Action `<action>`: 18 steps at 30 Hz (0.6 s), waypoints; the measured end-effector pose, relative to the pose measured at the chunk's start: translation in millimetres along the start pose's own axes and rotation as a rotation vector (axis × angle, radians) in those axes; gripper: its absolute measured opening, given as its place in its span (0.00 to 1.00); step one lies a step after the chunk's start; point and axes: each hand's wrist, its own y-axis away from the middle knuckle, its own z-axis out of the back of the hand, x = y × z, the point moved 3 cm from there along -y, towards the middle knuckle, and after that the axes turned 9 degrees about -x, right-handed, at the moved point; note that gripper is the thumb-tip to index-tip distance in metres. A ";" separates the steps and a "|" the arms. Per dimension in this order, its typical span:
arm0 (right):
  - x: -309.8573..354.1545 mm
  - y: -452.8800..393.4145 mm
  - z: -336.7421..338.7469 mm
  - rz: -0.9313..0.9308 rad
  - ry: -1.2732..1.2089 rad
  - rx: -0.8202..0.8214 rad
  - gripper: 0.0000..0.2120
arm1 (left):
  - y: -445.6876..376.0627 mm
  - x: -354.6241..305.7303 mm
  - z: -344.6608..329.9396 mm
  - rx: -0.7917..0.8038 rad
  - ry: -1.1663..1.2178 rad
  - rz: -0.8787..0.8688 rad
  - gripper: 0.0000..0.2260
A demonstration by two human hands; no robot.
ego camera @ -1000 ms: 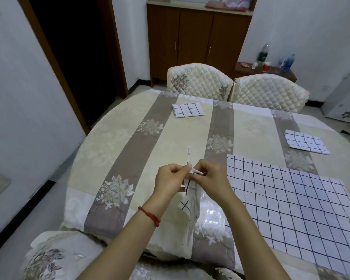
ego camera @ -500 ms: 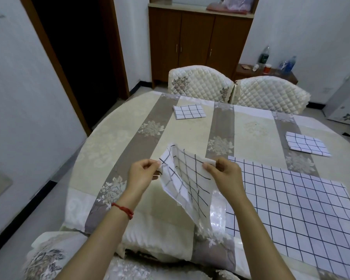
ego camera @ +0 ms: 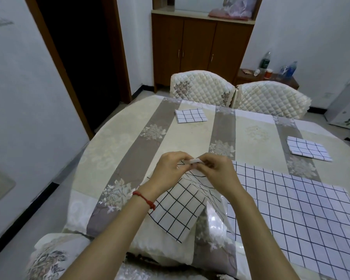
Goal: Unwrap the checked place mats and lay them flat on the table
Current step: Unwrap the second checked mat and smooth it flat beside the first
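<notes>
My left hand [ego camera: 171, 170] and my right hand [ego camera: 216, 172] meet above the table's near edge and both pinch the top edge of a partly unfolded checked place mat [ego camera: 178, 209]. The mat hangs down from my fingers in loose folds, its lower part draped over the table edge. A fully spread checked mat [ego camera: 291, 209] lies flat on the table to the right. Two folded checked mats lie farther off, one at the far middle [ego camera: 191, 115] and one at the right [ego camera: 308, 150].
The round table [ego camera: 129, 138] carries a beige and grey floral striped cloth. Two quilted chairs [ego camera: 202, 88] stand at its far side, another chair [ego camera: 49, 257] at the near left. A wooden cabinet [ego camera: 198, 47] and a low stand with bottles [ego camera: 271, 65] lie behind.
My hands had pulled apart and spread the mat half a second ago. Now they have come back together at its top edge, and the mat hangs lower in folds.
</notes>
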 end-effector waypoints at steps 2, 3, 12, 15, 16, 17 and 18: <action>-0.8 0.8 6.0 -0.028 -0.040 -0.026 0.09 | -3.7 2.6 1.4 0.010 0.067 0.087 0.02; -2.8 1.9 8.8 -0.047 -0.041 -0.030 0.09 | -5.6 4.6 3.1 -0.006 0.087 0.111 0.02; -43.0 16.4 29.7 -0.239 0.027 0.032 0.13 | -26.2 24.4 40.5 -0.278 0.200 0.208 0.08; -42.5 14.8 31.0 -0.245 0.030 0.047 0.15 | -30.6 29.3 48.4 -0.352 0.151 0.209 0.07; -40.7 13.1 30.5 -0.248 0.027 0.044 0.16 | -31.4 30.0 49.7 -0.381 0.123 0.217 0.03; -38.2 11.0 29.5 -0.249 0.022 0.034 0.18 | -31.8 30.6 49.7 -0.416 0.081 0.227 0.02; -35.9 9.0 27.9 -0.247 0.009 0.023 0.19 | -30.4 31.2 49.1 -0.453 0.029 0.247 0.07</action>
